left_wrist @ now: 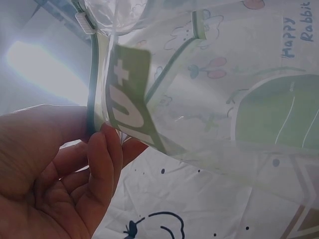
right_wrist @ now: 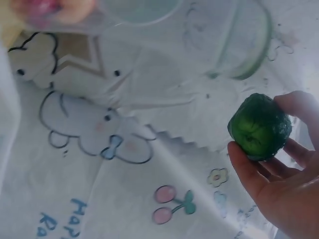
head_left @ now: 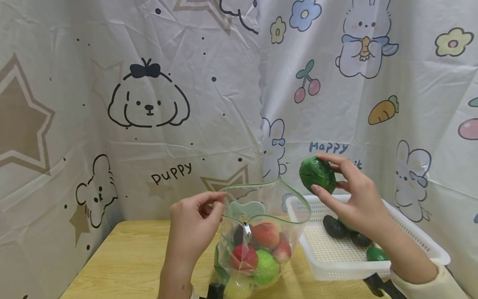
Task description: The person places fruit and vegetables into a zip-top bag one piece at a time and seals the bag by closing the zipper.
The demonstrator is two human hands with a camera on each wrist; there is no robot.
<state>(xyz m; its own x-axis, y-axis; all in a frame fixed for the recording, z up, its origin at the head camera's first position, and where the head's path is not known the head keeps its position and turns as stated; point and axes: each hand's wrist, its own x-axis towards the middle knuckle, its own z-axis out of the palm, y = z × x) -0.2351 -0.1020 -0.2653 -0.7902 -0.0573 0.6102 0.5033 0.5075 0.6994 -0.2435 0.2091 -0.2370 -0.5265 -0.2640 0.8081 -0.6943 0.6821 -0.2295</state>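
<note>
My left hand (head_left: 196, 226) pinches the rim of a clear zip bag (head_left: 265, 195) by its green-edged left side. The mouth of the bag gapes, and a white slider (left_wrist: 85, 23) sits on the zip. Inside lie a red-orange fruit (head_left: 265, 234), a red fruit (head_left: 244, 257), a bumpy light-green fruit (head_left: 266, 267) and several others, partly blurred by the plastic. To the upper right of the bag mouth, my right hand (head_left: 360, 203) holds a dark-green, blocky bell pepper (head_left: 317, 174) between thumb and fingers, apart from the bag.
A white plastic basket (head_left: 321, 270) stands on the right of the wooden table (head_left: 123, 257). Dark avocado-like pieces (head_left: 334, 227) and a green piece (head_left: 376, 254) lie in it, partly behind my right forearm. Printed curtains (head_left: 224, 124) hang behind and beside the table.
</note>
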